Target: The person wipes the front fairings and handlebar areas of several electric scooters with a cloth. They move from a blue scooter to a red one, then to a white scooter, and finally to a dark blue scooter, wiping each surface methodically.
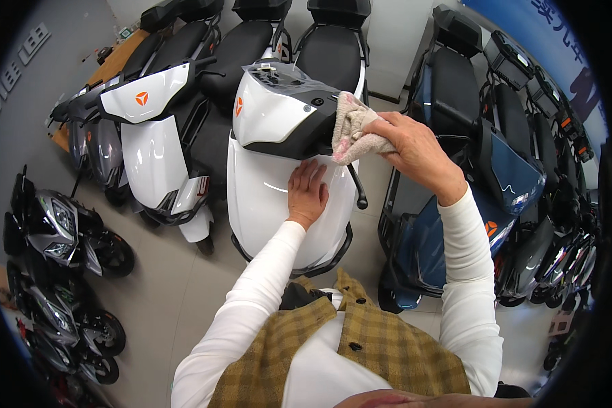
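Observation:
A white scooter (265, 194) with an orange emblem on its handlebar cowl (270, 117) stands directly before me. My left hand (307, 191) rests on the glossy front panel, just below the cowl, palm down and holding nothing. Bunched in my right hand (413, 143) is a beige terry cloth (354, 132) with pinkish stains. The cloth is at the black end of the cowl, near the handlebar grip, which it mostly hides. A black brake lever (358, 188) sticks out below the cloth. Clear plastic film (280, 74) covers the dashboard.
Close on the right stands a blue scooter (423, 245), with more scooters behind it. Another white scooter (153, 153) is parked to the left. Dark motorcycles (61, 224) line the lower left, on a tiled floor (158, 290). A wooden counter (109, 64) runs along the back left.

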`<state>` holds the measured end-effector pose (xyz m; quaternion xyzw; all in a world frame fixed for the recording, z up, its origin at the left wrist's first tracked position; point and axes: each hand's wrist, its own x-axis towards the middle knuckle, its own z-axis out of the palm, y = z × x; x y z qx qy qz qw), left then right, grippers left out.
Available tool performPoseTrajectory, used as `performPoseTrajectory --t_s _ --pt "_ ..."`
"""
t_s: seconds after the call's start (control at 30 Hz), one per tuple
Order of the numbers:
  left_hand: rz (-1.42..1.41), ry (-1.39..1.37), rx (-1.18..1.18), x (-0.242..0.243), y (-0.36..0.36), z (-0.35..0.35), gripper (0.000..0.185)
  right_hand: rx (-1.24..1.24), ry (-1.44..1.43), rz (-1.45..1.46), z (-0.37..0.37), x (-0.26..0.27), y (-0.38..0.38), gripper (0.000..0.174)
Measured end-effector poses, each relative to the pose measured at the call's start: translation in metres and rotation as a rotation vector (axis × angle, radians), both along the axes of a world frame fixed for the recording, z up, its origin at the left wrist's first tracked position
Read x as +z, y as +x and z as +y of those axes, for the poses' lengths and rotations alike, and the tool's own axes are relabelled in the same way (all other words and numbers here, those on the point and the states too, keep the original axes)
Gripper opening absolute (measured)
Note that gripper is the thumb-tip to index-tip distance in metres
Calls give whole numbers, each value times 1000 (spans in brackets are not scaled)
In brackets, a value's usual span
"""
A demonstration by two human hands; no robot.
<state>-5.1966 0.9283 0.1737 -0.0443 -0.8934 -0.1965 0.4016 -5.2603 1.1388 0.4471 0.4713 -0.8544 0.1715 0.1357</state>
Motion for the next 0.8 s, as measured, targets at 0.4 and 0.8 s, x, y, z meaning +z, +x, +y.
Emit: performPoseTrajectory --t_s 0.4,0.8 --pt "-77 -47 -1 -4 0 -3 55 -62 -826 -1388 14 -47 -36 41" --pt "-9 -137 4 -13 -7 -6 55 -411 -1417 -1517 74 -220 76 49"
